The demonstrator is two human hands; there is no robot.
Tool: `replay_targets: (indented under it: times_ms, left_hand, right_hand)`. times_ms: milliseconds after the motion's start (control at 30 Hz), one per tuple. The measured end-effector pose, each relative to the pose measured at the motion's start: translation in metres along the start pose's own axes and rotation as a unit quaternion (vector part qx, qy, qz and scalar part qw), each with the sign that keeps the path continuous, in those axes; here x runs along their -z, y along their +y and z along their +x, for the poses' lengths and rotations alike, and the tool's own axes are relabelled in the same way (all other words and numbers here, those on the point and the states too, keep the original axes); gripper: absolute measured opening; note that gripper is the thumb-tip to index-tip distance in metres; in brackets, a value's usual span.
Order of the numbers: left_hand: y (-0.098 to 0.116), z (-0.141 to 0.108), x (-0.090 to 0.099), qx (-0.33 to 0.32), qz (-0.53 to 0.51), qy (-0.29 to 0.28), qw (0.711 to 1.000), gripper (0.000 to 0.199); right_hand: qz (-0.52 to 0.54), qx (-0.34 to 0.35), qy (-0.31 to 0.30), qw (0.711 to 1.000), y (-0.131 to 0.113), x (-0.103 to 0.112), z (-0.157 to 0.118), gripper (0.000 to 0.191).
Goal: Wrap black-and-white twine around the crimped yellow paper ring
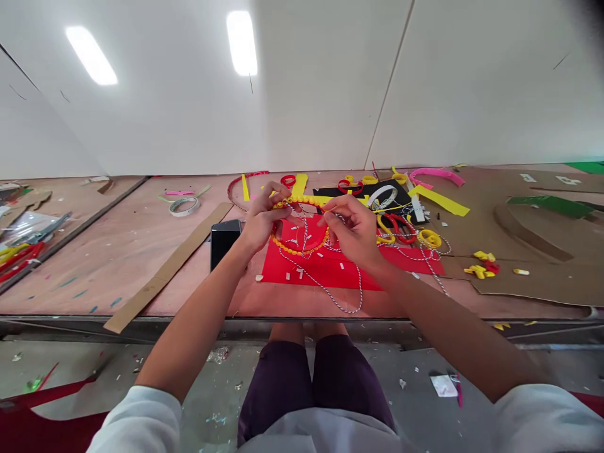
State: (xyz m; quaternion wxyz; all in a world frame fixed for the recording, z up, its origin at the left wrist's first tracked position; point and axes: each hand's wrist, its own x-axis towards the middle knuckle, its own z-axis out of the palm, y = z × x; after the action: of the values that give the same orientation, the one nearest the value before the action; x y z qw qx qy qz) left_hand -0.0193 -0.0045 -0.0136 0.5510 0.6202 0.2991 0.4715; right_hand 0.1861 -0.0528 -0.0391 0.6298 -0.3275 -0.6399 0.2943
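Observation:
A round hoop (302,253), red inside and edged with small yellow-orange rolls, is held above the table between my two hands. My left hand (264,217) grips its left side, with fingers curled around the rim. At its right side my right hand (352,228) is closed in a pinch on the rim; whether the cord is also between those fingertips is hidden. A black-and-white twisted cord (361,286) hangs inside the hoop and loops down over the red sheet (278,270) below. Small white paper bits lie scattered on that sheet.
A phone (224,242) and a long cardboard strip (172,267) lie to the left, near a tape roll (184,206). Yellow rolled strips (429,238), a white ring (383,198) and cardboard (519,251) lie to the right. A white wall (311,94) rises behind the table.

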Motion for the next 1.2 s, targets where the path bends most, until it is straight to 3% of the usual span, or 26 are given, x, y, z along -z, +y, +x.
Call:
replay_targets:
  times_ms: [200, 500, 1067, 1200]
  left_hand:
    - [-0.001, 0.000, -0.002, -0.008, 0.023, -0.023, 0.999, 0.035]
    - [-0.001, 0.000, -0.004, -0.027, 0.050, -0.003, 0.998, 0.034]
    - [-0.003, -0.001, -0.011, -0.026, 0.073, -0.006, 0.997, 0.036]
    - [-0.007, 0.001, -0.010, -0.033, 0.072, -0.005, 0.997, 0.038]
  right_hand:
    - [-0.025, -0.013, -0.036, 0.999, 0.000, -0.001, 0.001, 0.014]
    - [-0.054, -0.055, -0.044, 0.996, -0.002, -0.002, 0.000, 0.017]
    - [-0.045, -0.077, -0.075, 0.993, -0.002, -0.001, 0.002, 0.014]
    - [-0.061, -0.051, -0.074, 0.994, 0.001, -0.001, 0.000, 0.018]
